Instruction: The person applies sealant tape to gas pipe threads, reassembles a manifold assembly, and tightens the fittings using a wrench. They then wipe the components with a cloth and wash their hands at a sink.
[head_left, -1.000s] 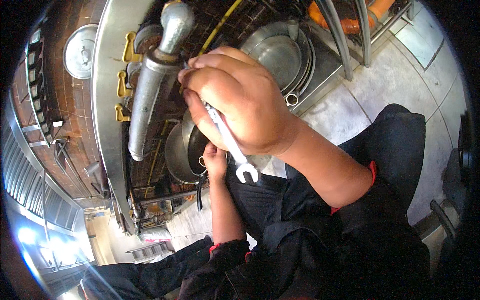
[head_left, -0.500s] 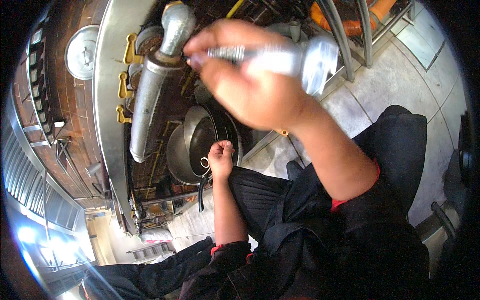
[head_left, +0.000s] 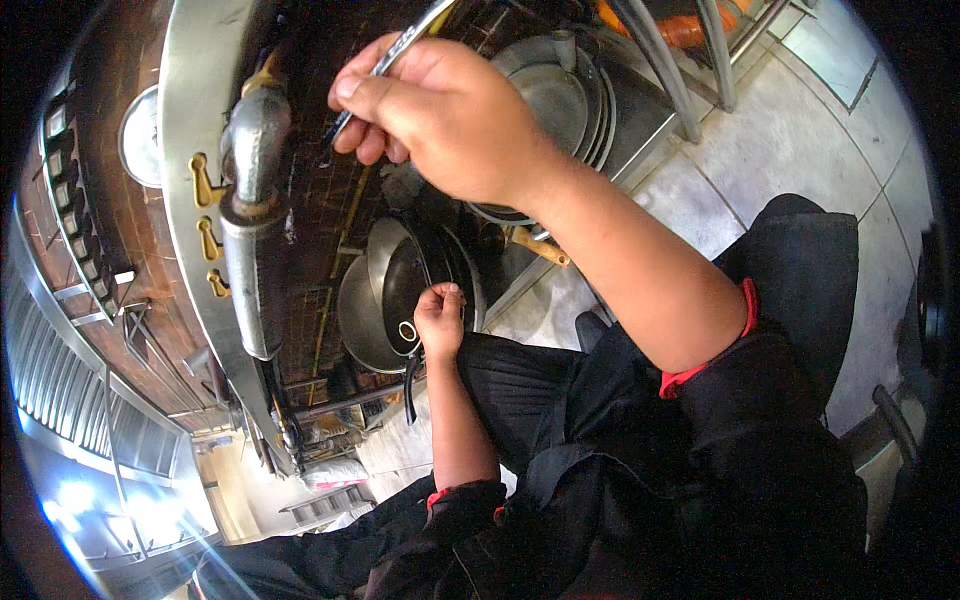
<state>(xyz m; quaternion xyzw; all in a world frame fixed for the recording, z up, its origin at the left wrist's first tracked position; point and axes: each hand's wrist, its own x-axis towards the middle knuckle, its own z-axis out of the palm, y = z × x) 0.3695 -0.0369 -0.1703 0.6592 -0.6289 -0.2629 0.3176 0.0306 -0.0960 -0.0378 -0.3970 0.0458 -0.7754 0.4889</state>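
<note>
Reaching up and leftward from a bent elbow, right forearm point(head_left: 640, 260) bare below a red-edged black sleeve. Right hand point(head_left: 440, 115): thumb and fingers pinched round a wrench point(head_left: 395, 52), other fingers curled beneath. Left forearm point(head_left: 460, 420) nearly upright in view; left hand point(head_left: 438, 315) loosely curled, thumb against bent fingers, beside a dark pan point(head_left: 405, 275). Whether it has hold of anything can't be made out.

Wrench: slim, silvery, bright along the shank, darker at the lower tip; markings along its side. Upper end cut off by the frame edge. It sits high in view, to the right of a grey metal elbow fitting point(head_left: 258, 135), visible gap between them. Long axis straight and diagonal: lower tip points down-left, shank runs up-right past the thumb.
</note>
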